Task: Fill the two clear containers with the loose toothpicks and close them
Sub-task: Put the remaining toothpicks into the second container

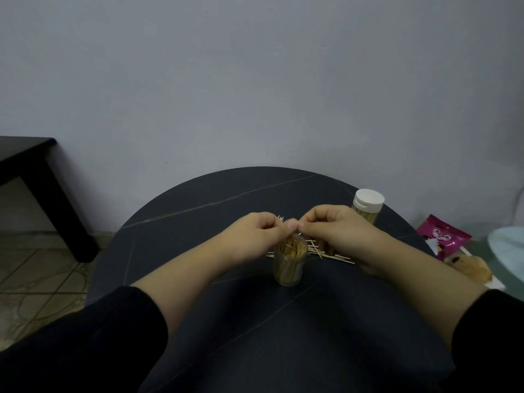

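Note:
An open clear container stands upright in the middle of the round dark table, nearly full of toothpicks. Just above its mouth, my left hand and my right hand meet, both pinching a small bundle of toothpicks whose tips stick out behind the left fingers. Loose toothpicks lie on the table right behind the container, partly under my right hand. A second clear container, filled and closed with a white lid, stands at the back right.
A pink snack packet and a wrapped brown item lie just off the table's right edge, beside a pale blue object. A dark table leg stands at the left over a tiled floor. A grey wall is close behind.

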